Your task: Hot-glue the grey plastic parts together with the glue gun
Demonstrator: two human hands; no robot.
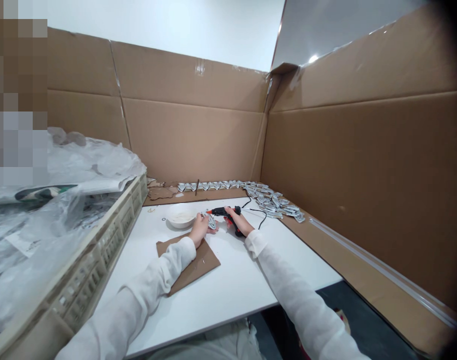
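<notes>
My right hand (239, 221) grips a black hot glue gun (223, 211) with an orange nozzle and a red trigger. Its nozzle points left, at or close to a small grey-white flat piece (211, 220) that my left hand (199, 229) holds by its edge. Whether the tip touches the piece I cannot tell. Just left of my left hand stands a white bowl (180, 220) with pale contents too small to make out. Under my left wrist lies a brown cardboard sheet (198, 267) on the white tabletop (247, 280).
A row of small grey-white pieces (213, 185) runs along the back, and a pile of them (273, 201) lies at back right. The gun's black cord (265, 220) trails behind it. At left stands a plastic crate (101, 250) with bagged pieces. Cardboard walls (191, 135) surround the table.
</notes>
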